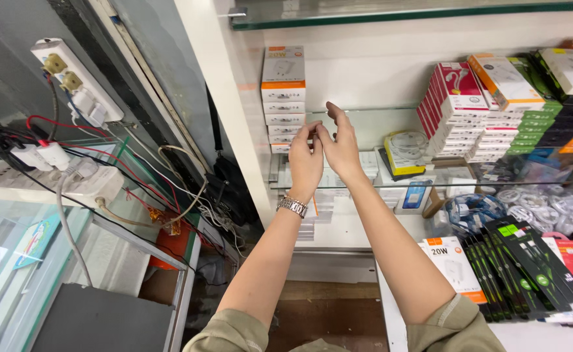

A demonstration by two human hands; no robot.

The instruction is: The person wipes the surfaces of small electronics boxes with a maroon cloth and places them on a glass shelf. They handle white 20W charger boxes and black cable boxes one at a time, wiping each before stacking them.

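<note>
Watching this through the head cam: both hands are up at the stack of white and orange boxes (pixel 284 101) that sits on the glass shelf (pixel 371 124) against the white cabinet post. I count roughly 6 boxes in that stack, though the lower ones blur together.

The left hand (pixel 305 161), the one with the metal watch (pixel 292 206) on its wrist, is just right of the stack's lower boxes, fingers curled toward them. I honestly can't tell whether it's pinching a box edge or only touching it, since the back of the hand hides the fingertips. The right hand (pixel 340 145) is pressed against the left one, a bit further right of the stack, fingers loose and spread upward, holding nothing that I can see.

My take on doing this bit well: the stack is tall and narrow, so I'd steady the upper boxes with the free right hand before shifting anything lower down, and slide squarely rather than tugging at 1 corner. Well right of the stack there's a slanted row of red and white boxes (pixel 452 98), far enough not to get bumped.
</note>
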